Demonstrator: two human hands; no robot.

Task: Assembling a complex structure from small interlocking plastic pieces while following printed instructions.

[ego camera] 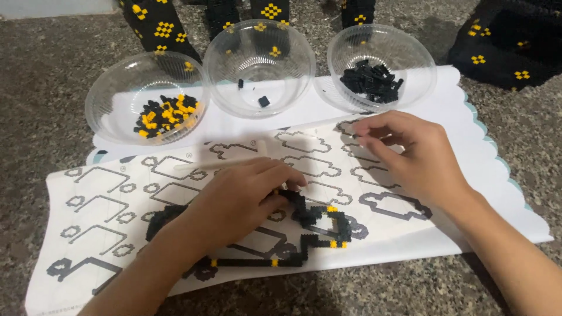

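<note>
A flat outline built of small black bricks with yellow joints lies on a white instruction sheet printed with grey step diagrams. My left hand rests on the build, fingers curled and pressing its upper black edge near the middle. My right hand hovers palm-down over the sheet's right part, fingertips pinched near the top diagrams; whether a small brick sits between them I cannot tell.
Three clear plastic bowls stand behind the sheet: the left bowl holds mixed black and yellow bricks, the middle bowl a few black pieces, the right bowl black bricks. Black-and-yellow built panels stand at the back on the speckled floor.
</note>
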